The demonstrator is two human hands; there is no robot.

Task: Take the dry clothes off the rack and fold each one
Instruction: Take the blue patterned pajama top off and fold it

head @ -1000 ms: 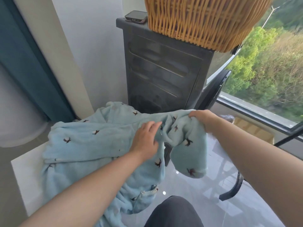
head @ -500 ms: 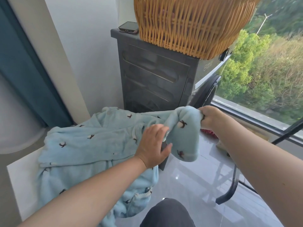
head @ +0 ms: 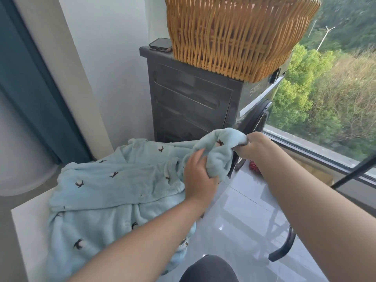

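Bright daylight, coming in thru the window (head: pixel 325 119) on the right. Glossy floor tiles (head: pixel 254 220) show pale reflections w/ small glare spots. Left side dimmer; curtain (head: pixel 26 78) in shade. Wide-angle bend at the edges: wall and curtain lines lean. Focus mostly sharp, slight softness on near forearms and far trees.

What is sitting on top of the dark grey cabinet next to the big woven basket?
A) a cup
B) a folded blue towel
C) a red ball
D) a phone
D: a dark flat phone lies on the top of the dark grey cabinet, just left of the big tan woven wicker basket.
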